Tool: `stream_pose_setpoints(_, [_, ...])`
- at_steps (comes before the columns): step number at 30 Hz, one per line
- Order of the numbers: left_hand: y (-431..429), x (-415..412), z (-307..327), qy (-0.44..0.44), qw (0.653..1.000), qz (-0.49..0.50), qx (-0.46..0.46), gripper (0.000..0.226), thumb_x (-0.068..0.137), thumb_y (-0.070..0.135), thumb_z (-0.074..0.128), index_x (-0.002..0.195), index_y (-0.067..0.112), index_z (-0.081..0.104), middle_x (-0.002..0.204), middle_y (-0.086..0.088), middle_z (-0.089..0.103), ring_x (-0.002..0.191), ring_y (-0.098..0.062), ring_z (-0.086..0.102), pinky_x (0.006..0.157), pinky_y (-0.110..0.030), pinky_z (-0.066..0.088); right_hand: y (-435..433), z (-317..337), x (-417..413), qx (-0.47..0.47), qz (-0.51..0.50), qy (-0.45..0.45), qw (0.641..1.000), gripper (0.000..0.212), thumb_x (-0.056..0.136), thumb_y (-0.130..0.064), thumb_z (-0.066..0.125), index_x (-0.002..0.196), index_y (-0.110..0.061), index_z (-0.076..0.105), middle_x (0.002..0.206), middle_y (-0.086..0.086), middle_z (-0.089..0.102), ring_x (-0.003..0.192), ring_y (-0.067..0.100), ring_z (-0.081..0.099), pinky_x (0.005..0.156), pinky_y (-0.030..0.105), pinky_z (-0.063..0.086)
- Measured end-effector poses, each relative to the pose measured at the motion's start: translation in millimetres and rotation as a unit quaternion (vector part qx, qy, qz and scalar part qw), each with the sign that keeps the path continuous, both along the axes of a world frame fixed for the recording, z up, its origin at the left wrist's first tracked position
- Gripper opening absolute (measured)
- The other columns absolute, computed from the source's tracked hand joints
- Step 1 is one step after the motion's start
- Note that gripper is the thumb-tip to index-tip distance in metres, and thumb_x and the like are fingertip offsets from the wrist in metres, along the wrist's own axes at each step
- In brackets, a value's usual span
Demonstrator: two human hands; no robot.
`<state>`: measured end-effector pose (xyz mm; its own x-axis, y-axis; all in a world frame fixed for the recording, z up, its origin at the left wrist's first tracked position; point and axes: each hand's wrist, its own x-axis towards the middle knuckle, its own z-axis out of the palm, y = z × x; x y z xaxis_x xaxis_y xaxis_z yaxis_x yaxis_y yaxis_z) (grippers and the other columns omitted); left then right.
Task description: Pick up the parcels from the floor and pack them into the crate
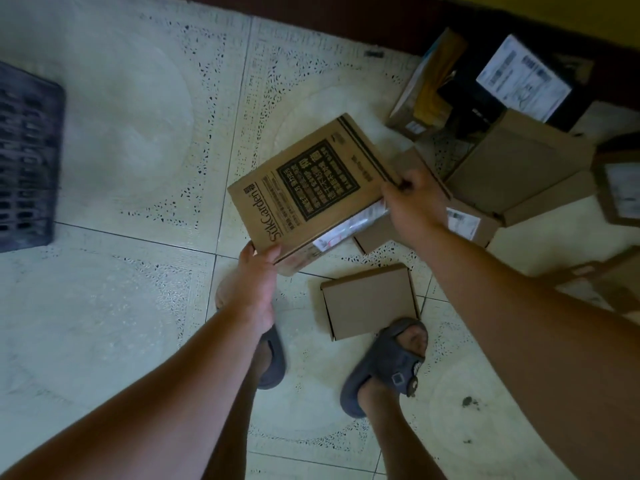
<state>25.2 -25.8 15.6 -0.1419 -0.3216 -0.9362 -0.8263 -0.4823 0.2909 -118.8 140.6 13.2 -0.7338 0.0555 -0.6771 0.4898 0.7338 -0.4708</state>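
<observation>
The printed parcel (308, 188) was held clear of the floor (121, 140), tilted, with its printed face up. The left hand (254, 282) gripped its near corner, thumb on top. The right hand (414, 206) gripped the opposite edge, fingers curled over it. The crate (27, 157), dark and slatted, stood on the floor at the left edge of the view, well apart from the parcel. A flat brown parcel (369, 301) lay on the floor, touching the toe of the right slipper (384, 365). Further parcels, including a black parcel (523, 77) with a white label, lay clustered at the upper right.
</observation>
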Motion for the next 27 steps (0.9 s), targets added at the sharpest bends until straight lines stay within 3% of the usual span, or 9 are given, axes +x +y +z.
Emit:
stream_pose_setpoints(3, [-14, 6, 37, 0.014, 0.999, -0.044, -0.011, 0.039, 0.082, 0.038, 0.055, 0.121, 0.036, 0.057, 0.115, -0.001, 0.069, 0.110, -0.033, 0.057, 0.106, -0.061, 0.031, 3, 46, 25, 0.012, -0.040, -0.017, 0.999, 0.025, 0.094, -0.035, 0.052, 0.117, -0.026, 0.052, 0.100, -0.001, 0.059, 0.068, 0.004, 0.049, 0.051, 0.023, 0.033])
stream_pose_setpoints(5, [-22, 6, 74, 0.030, 0.998, -0.057, -0.014, 0.034, 0.085, 0.033, 0.053, 0.119, 0.036, 0.058, 0.112, -0.002, 0.070, 0.110, -0.038, 0.059, 0.098, -0.055, 0.042, 4, 86, 39, 0.014, -0.075, -0.022, 0.997, 0.018, 0.094, -0.034, 0.052, 0.111, -0.028, 0.051, 0.093, -0.006, 0.058, 0.067, 0.001, 0.047, 0.051, 0.021, 0.032])
stream_pose_setpoints(8, [-34, 1, 138, 0.064, 0.996, -0.050, -0.032, 0.025, 0.094, 0.024, 0.049, 0.116, 0.034, 0.058, 0.104, 0.003, 0.070, 0.096, -0.021, 0.064, 0.080, -0.037, 0.050, 0, 157, 62, 0.012, -0.114, -0.031, 0.993, 0.014, 0.095, -0.031, 0.053, 0.108, -0.027, 0.050, 0.084, -0.014, 0.053, 0.067, -0.003, 0.046, 0.050, 0.020, 0.031])
stream_pose_setpoints(10, [-43, -1, 190, 0.091, 0.994, -0.051, -0.043, 0.022, 0.098, 0.020, 0.047, 0.111, 0.033, 0.057, 0.096, 0.010, 0.066, 0.087, -0.008, 0.059, 0.064, -0.024, 0.039, -5, 205, 79, 0.003, -0.145, -0.026, 0.989, 0.015, 0.095, -0.031, 0.054, 0.108, -0.025, 0.052, 0.089, -0.011, 0.057, 0.071, 0.000, 0.051, 0.053, 0.021, 0.033])
stream_pose_setpoints(15, [-73, 6, 314, 0.169, 0.976, -0.122, -0.057, 0.029, 0.097, 0.014, 0.048, 0.120, 0.033, 0.052, 0.099, 0.018, 0.062, 0.087, 0.005, 0.056, 0.054, -0.009, 0.044, -24, 317, 107, -0.048, -0.220, 0.012, 0.974, 0.014, 0.092, -0.028, 0.058, 0.106, -0.024, 0.056, 0.094, -0.006, 0.065, 0.079, 0.007, 0.059, 0.059, 0.025, 0.041])
stream_pose_setpoints(17, [-87, 13, 354, 0.197, 0.966, -0.146, -0.084, 0.033, 0.096, 0.016, 0.052, 0.122, 0.035, 0.052, 0.100, 0.024, 0.061, 0.092, 0.007, 0.055, 0.063, -0.008, 0.043, -33, 357, 118, -0.078, -0.234, 0.023, 0.969, 0.014, 0.091, -0.027, 0.060, 0.104, -0.023, 0.057, 0.094, -0.005, 0.065, 0.078, 0.007, 0.058, 0.060, 0.026, 0.042])
stream_pose_setpoints(21, [-106, 47, 430, 0.231, 0.951, -0.168, -0.120, 0.031, 0.096, 0.024, 0.054, 0.112, 0.050, 0.052, 0.100, 0.031, 0.060, 0.095, 0.011, 0.051, 0.093, -0.028, 0.039, -44, 427, 144, -0.122, -0.212, 0.055, 0.968, 0.013, 0.091, -0.027, 0.061, 0.102, -0.025, 0.056, 0.091, -0.004, 0.065, 0.076, 0.011, 0.058, 0.062, 0.028, 0.043])
stream_pose_setpoints(27, [-118, 135, 516, 0.250, 0.945, -0.107, -0.182, 0.030, 0.096, 0.019, 0.054, 0.116, 0.042, 0.054, 0.102, 0.027, 0.061, 0.101, -0.004, 0.054, 0.087, -0.025, 0.038, -57, 494, 197, -0.164, -0.117, 0.072, 0.977, 0.012, 0.090, -0.030, 0.061, 0.101, -0.030, 0.054, 0.096, -0.002, 0.063, 0.087, 0.017, 0.060, 0.076, 0.037, 0.049])
